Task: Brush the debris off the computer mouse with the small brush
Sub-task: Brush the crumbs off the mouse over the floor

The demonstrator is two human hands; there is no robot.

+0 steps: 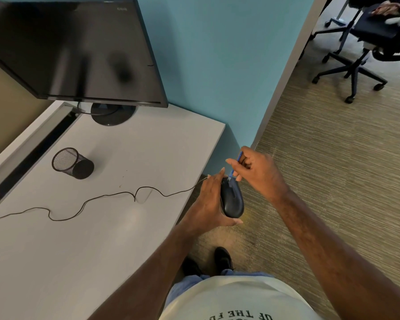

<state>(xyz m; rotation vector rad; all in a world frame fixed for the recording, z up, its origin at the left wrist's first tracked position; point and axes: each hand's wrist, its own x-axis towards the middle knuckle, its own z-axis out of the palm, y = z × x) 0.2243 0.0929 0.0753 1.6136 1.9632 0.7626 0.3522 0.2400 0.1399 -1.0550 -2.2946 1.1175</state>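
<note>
You have the computer mouse [232,199] cradled in your left hand [209,202], thumb under its near end and fingers curled along its far side, so it hangs just off the right edge of the desk [116,172] over the carpet [333,158], which is a good place for loosened grit to fall. Your right hand [258,172] pinches the small brush [235,166] by its blue handle, tip down on the front of the mouse near the buttons. Keep the strokes short and light, drawing away from your left fingers and out past the front edge, and tilt the mouse slightly so the seam by the wheel faces the bristles; I cannot make out any debris at this size, so work by feel along the grooves. Mind the cable [102,197], which trails in loose loops back across the desk and could tug if you lift higher. The desk is pale grey, with a dark monitor [74,49] standing at the back, a black mesh cup [72,163] tipped on its side nearer you, and a few small specks between the cup and the cable. A teal partition [217,65] stands behind the desk, and an office chair [365,49] sits well away on the carpet.
</note>
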